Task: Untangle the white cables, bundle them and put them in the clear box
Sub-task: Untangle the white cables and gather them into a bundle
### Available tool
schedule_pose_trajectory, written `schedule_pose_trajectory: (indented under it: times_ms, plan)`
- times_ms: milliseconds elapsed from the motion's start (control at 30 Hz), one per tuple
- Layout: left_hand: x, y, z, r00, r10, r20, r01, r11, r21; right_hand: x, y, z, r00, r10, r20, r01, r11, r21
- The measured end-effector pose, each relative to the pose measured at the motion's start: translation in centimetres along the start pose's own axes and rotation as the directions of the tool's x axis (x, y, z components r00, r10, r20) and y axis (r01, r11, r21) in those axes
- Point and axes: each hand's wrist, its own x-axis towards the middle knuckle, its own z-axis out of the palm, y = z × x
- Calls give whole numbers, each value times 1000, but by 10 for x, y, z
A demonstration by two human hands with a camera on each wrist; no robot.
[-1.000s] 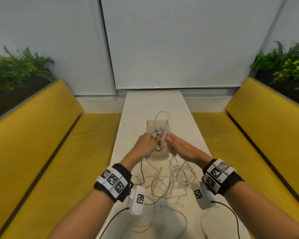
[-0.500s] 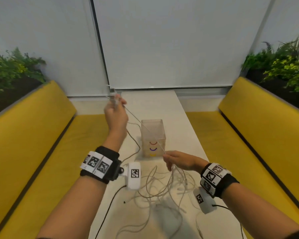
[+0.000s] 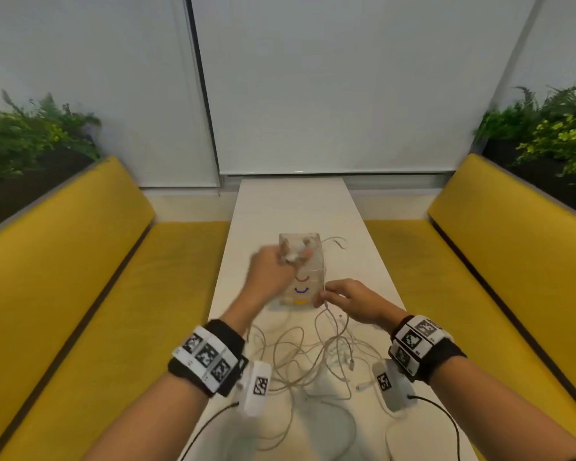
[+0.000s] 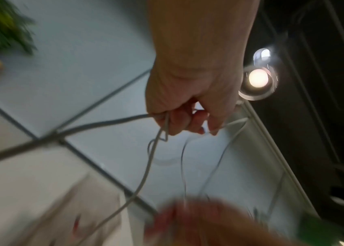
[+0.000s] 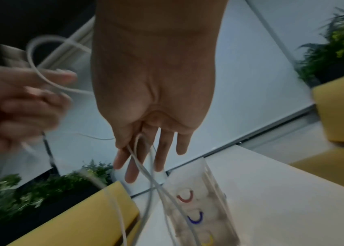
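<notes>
Upright clear box (image 3: 305, 287); both hands' fingers (image 4: 190, 119) pinch white cables (image 3: 300, 354).

white table (image 3: 290, 207) | yellow benches (image 3: 64, 247) both sides | white blinds (image 3: 330, 81) | green plants (image 3: 30, 128) behind

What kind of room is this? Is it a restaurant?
Maybe. It looks like a booth in a café or office lounge: two yellow benches face across a narrow white table, with leafy plants behind them.

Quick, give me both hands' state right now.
Left hand: fingers curled, gripping loops of white cable.
Right hand: fingers nearly straight, cable pinched under the thumb.
</notes>
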Motion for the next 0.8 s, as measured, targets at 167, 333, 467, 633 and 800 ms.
schedule_pose_trajectory:
  times_ms: [167,333,467,633,800]
  plan:
    - [-13,-16,39,992,-65,112,70,997,-42,2,-16,-1,989,-137,-53,137,991,2]
    - [4,-19,38,998,-19,64,20,1000,-5,-1,-8,5,988,-142,-64,145,989,42]
    - [15,-24,34,998,-9,68,8,1000,11,1,-6,4,993,-88,-74,94,992,83]
    - [31,-9,6,983,-161,-89,113,910,-398,-10,9,-2,997,-73,-1,73,997,-23]
    - [37,21,-38,940,-214,-265,4,784,-620,-24,43,4,979,108,175,-53,954,-294]
